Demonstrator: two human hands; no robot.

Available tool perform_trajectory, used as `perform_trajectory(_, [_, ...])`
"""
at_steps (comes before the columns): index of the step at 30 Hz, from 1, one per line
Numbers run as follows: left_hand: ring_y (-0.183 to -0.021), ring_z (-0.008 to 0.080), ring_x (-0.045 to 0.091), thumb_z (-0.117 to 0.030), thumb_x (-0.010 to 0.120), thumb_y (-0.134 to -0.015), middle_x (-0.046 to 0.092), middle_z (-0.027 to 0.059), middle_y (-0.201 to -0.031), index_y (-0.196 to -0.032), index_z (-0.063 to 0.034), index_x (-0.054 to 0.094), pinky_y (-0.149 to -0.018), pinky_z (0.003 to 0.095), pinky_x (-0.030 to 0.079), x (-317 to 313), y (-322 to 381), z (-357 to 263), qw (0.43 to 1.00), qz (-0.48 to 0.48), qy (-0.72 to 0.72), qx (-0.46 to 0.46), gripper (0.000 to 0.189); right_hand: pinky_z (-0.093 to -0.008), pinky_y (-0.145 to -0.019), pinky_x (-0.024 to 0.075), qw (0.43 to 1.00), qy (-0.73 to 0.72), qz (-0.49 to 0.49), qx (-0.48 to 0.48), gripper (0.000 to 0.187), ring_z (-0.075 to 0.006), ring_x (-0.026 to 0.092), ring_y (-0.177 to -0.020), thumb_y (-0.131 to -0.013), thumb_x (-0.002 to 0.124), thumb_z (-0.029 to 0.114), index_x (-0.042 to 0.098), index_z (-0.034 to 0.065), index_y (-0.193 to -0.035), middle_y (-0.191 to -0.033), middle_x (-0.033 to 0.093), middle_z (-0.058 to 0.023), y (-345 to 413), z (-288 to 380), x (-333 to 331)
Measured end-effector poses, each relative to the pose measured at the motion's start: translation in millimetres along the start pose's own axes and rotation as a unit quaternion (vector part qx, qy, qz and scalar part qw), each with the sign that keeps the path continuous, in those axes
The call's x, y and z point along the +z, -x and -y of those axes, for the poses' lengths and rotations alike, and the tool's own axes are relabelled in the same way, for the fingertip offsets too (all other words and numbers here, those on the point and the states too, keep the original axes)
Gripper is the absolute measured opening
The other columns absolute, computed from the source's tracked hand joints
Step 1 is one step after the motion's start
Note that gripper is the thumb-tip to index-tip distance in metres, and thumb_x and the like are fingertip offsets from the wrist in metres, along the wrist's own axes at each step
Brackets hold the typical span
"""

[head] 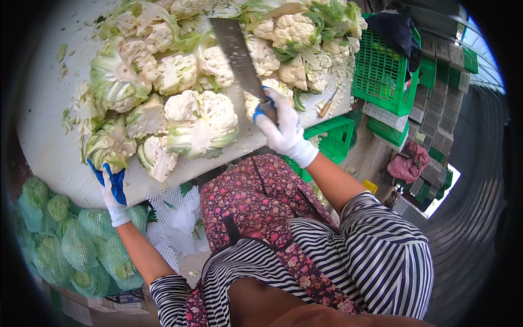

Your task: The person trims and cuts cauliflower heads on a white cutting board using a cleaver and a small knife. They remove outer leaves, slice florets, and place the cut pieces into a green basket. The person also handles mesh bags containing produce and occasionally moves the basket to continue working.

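My right hand (286, 122), in a white glove with blue-coated fingers, grips the handle of a broad-bladed knife (239, 57). The blade points away from me over the white tabletop (45, 118), with cut cauliflower on both sides. At the table's near left edge, my gloved left hand (110, 188) has its fingers apart, their tips at the lower side of a leafy cauliflower head (109, 143). Whether they press on it I cannot tell. Between my hands lie a large trimmed cauliflower (202, 120) and a smaller piece (158, 157).
More cauliflower (294, 30) is heaped at the back. A small wooden-handled knife (328, 104) lies near the table's right edge. Green crates (380, 73) stand beyond it, another crate (335, 139) below. Green mesh bags of vegetables (77, 245) and white foam netting (175, 216) sit below the left edge.
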State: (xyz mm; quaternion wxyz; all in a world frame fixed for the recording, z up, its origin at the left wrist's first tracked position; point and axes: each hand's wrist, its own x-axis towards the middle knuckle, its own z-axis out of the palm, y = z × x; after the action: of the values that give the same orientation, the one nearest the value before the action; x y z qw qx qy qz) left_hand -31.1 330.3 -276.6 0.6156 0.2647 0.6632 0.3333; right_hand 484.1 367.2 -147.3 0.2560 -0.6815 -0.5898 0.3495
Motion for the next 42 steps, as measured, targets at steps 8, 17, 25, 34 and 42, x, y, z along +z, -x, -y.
perform_trajectory(8, [-0.139,0.0308,0.036,-0.037,0.051,-0.102,0.020,0.0061,-0.161,-0.158,-0.0322,0.005,-0.110,0.0533,0.036,24.4,12.8,-19.6,0.988,-0.057,0.120,-0.078,0.072,-0.0460,-0.096,0.0451,0.881,0.247,-0.263,0.307,0.057,-0.0421,0.058,-0.111,-0.091,0.062,0.033,0.048,-0.0025,-0.132,-0.122,0.059,-0.0265,103.1,-178.1,-123.0])
perform_trajectory(17, [-0.138,0.0292,0.037,-0.024,0.057,-0.100,0.024,0.0146,-0.156,-0.159,-0.0168,0.010,-0.112,0.0487,0.037,42.9,4.0,-65.1,0.997,0.003,-0.073,0.025,0.075,-0.0511,-0.091,0.0491,0.856,0.327,-0.215,0.338,0.060,-0.0420,0.062,-0.108,-0.086,0.063,0.043,0.048,0.0149,-0.138,-0.120,0.061,-0.0250,39.0,-371.3,-158.6])
perform_trajectory(25, [-0.141,0.0256,0.033,-0.025,0.052,-0.103,0.020,0.0026,-0.160,-0.158,-0.0145,0.013,-0.113,0.0443,0.034,149.9,14.7,-75.9,0.987,-0.046,-0.134,0.077,0.069,-0.0515,-0.097,0.0442,0.892,0.226,-0.268,0.284,0.068,-0.0452,0.056,-0.111,-0.080,0.067,0.050,0.055,0.0068,-0.130,-0.118,0.059,-0.0287,43.9,-368.4,-130.9])
perform_trajectory(34, [-0.149,0.0328,0.019,-0.015,0.066,-0.093,0.035,0.0155,-0.156,-0.148,-0.0046,0.041,-0.117,0.0424,0.022,381.1,24.7,-109.3,0.712,0.081,-0.624,0.311,0.062,-0.0452,-0.100,0.0427,0.909,0.227,-0.249,0.246,0.060,-0.0396,0.053,-0.113,-0.085,0.066,0.037,0.052,0.0054,-0.133,-0.122,0.054,-0.0245,88.9,-363.2,-81.9])
perform_trajectory(42, [-0.141,0.0472,0.028,-0.034,0.073,-0.083,0.035,0.0192,-0.154,-0.138,-0.0224,0.057,-0.114,0.0600,0.020,476.1,97.1,-47.6,0.435,0.446,-0.635,0.456,0.058,-0.0416,-0.093,0.0467,0.836,0.026,-0.339,0.431,0.054,-0.0335,0.060,-0.105,-0.085,0.067,0.038,0.058,0.0039,-0.126,-0.116,0.061,-0.0205,243.4,-336.8,-77.0])
